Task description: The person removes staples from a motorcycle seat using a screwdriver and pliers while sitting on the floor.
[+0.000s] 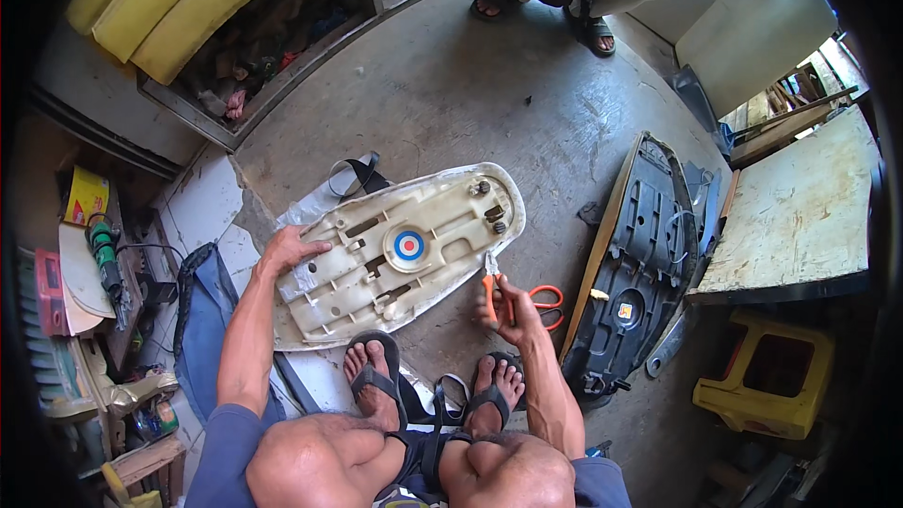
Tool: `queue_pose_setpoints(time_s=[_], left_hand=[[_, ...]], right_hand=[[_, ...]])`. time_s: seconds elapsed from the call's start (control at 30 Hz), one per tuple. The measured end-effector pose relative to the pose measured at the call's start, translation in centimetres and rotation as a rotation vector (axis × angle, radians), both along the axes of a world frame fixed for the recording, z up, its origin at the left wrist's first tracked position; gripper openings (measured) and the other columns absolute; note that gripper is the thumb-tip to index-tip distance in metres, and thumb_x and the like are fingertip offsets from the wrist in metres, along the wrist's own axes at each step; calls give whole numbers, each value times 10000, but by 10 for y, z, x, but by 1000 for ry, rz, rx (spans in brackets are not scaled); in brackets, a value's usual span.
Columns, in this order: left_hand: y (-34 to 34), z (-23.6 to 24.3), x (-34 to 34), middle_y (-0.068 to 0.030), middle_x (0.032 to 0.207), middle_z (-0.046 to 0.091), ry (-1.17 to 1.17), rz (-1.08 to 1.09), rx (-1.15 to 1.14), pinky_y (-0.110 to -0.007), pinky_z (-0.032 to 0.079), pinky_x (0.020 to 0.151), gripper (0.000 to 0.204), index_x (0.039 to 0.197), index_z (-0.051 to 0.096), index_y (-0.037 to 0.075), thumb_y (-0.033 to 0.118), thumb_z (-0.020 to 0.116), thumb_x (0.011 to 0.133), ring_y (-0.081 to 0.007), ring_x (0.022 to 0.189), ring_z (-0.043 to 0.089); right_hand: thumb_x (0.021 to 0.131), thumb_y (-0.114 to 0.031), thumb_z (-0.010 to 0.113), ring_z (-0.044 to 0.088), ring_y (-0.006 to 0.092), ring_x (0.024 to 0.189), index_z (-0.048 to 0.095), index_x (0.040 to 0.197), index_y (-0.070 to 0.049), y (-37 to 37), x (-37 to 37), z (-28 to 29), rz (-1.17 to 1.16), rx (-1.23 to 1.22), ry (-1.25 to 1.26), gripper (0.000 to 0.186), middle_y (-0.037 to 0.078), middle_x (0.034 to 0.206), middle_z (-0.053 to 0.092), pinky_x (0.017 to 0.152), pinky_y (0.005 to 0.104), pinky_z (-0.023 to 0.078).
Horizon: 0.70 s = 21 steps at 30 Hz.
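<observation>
A cream plastic seat base (442, 212) with a round red, white and blue sticker (408, 246) lies at an angle before my feet. My left hand (289, 250) grips its left end, fingers over the top. My right hand (513, 315) is closed on orange-handled pliers (489, 288), whose jaws meet the base's lower right edge. Orange scissor loops (548, 294) show just right of that hand; whether they are held I cannot tell. A black seat base (628, 263) in a pale rim lies to the right.
A person's sandaled feet (597, 33) and legs are at the top. Tools (102, 254) and odds crowd a shelf at left, beside blue-grey material (198, 320). A worn white board (785, 198) and a yellow plastic housing (762, 376) stand at right. Black straps (362, 174) lie behind the cream base.
</observation>
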<state>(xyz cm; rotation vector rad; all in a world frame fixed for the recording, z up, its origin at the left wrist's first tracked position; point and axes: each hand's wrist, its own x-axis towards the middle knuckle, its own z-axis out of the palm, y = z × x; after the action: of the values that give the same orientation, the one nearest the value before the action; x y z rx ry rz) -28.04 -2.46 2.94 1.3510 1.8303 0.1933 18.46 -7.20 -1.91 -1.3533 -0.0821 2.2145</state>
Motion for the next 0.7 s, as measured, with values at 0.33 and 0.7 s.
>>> queue_pose_setpoints(time_s=[0.33, 0.7], left_hand=[[0, -22, -6, -204, 1196, 705, 143, 104, -12, -417, 498, 975, 727, 1277, 672, 66, 503, 828, 718, -330, 1125, 667], [7, -28, -3, -178, 1291, 671, 173, 133, -53, -410, 450, 1053, 794, 1342, 628, 76, 513, 826, 709, -348, 1242, 603]], right_hand=[[1017, -481, 529, 708, 379, 906, 579, 1070, -37, -6, -21, -6, -24, 47, -8, 450, 199, 1032, 707, 757, 496, 586], [921, -384, 605, 671, 486, 933, 638, 1032, 48, -17, -35, -8, 490, 573, -1295, 448, 336, 961, 669, 834, 546, 527]])
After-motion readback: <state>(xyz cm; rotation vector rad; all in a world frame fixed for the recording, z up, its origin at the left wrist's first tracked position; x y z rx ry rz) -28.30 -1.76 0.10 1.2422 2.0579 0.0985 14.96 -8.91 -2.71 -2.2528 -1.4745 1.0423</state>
